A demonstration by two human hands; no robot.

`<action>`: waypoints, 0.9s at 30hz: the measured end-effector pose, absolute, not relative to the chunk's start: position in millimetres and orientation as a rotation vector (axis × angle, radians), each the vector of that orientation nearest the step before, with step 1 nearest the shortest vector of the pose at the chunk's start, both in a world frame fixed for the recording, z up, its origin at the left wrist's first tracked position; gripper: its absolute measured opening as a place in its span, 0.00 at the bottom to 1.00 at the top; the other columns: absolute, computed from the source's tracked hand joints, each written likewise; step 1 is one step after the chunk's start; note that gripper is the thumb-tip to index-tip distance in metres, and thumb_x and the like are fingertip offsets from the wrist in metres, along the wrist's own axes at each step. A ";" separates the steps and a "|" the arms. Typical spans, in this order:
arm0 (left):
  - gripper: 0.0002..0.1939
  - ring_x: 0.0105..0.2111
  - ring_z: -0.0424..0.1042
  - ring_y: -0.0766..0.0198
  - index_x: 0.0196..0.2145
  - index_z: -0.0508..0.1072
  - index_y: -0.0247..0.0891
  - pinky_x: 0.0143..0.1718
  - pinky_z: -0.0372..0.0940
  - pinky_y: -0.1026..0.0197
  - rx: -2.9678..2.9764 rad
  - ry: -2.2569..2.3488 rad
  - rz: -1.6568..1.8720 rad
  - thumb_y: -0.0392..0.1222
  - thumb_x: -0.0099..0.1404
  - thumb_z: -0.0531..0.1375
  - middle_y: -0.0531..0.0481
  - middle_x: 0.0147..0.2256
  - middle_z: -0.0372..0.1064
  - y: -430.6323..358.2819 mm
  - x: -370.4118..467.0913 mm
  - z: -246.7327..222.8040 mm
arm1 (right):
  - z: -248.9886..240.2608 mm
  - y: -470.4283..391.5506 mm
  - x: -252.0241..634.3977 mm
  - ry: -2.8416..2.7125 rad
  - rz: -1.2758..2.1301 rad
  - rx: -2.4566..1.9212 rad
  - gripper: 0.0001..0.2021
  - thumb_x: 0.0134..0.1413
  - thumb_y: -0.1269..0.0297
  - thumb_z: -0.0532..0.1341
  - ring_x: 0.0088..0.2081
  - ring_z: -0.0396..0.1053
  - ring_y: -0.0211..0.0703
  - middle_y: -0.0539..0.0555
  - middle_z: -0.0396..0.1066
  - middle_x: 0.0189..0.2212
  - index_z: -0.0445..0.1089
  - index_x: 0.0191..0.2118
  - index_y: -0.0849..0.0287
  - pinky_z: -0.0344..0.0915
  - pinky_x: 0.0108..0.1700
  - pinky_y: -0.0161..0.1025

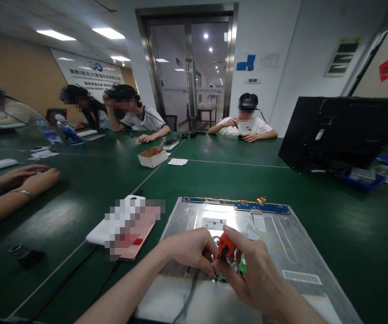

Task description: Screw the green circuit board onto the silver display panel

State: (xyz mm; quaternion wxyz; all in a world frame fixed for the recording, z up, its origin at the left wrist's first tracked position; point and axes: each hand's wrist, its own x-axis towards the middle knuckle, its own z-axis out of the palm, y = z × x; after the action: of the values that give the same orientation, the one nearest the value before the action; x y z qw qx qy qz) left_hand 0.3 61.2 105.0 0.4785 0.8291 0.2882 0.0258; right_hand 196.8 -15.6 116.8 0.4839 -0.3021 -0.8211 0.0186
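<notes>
A flat silver metal panel point(301, 252), likely the back of a display, lies before me with a blue circuit strip point(234, 205) along its far edge. On it sits a small green circuit board point(243, 265), partly covered by my hands. My right hand point(261, 274) grips an orange-and-black screwdriver point(225, 246) by its handle, held over the board; its tip is hidden. Beside it, my left hand point(190, 249) has its fingers pinched down at the board's left side, and what they hold cannot be made out. A dark cable point(189, 297) runs toward me from there.
Left of the panel lie a white phone point(95, 231) and a pink phone point(146, 229) with cables. A co-worker's hands point(42, 180) rest farther left. Beyond are a white box point(152, 157), a black monitor point(345, 130) and a blue tray point(362, 180). Several people sit around the green table point(227, 180).
</notes>
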 end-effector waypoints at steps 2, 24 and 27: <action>0.08 0.24 0.63 0.68 0.32 0.78 0.37 0.26 0.58 0.66 2.035 0.701 0.064 0.39 0.53 0.70 0.57 0.25 0.69 61.9 0.2 105.3 | 118.0 -15.9 197.5 -2.010 0.064 -0.715 0.26 0.67 0.67 0.53 0.27 0.73 0.44 0.53 0.76 0.33 0.48 0.67 0.55 0.69 0.25 0.37; 0.07 0.26 0.65 0.67 0.32 0.78 0.37 0.28 0.59 0.66 2.000 0.740 0.081 0.37 0.53 0.69 0.57 0.26 0.70 58.0 2.4 110.7 | 114.4 -15.6 197.9 -2.002 0.051 -0.730 0.27 0.67 0.67 0.52 0.26 0.71 0.41 0.54 0.76 0.34 0.45 0.69 0.55 0.70 0.27 0.38; 0.08 0.25 0.64 0.68 0.32 0.78 0.36 0.27 0.58 0.67 1.981 0.728 0.089 0.37 0.53 0.69 0.56 0.26 0.70 58.0 2.2 109.9 | 116.2 -15.7 198.4 -2.009 0.070 -0.721 0.28 0.66 0.68 0.52 0.26 0.72 0.42 0.55 0.76 0.35 0.46 0.69 0.56 0.70 0.26 0.38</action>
State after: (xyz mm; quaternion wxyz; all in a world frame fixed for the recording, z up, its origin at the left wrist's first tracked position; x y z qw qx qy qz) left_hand 2.2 58.0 109.9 0.4923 0.8162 0.3000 0.0368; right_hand 198.4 -15.7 116.2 0.4819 -0.2959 -0.8243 0.0286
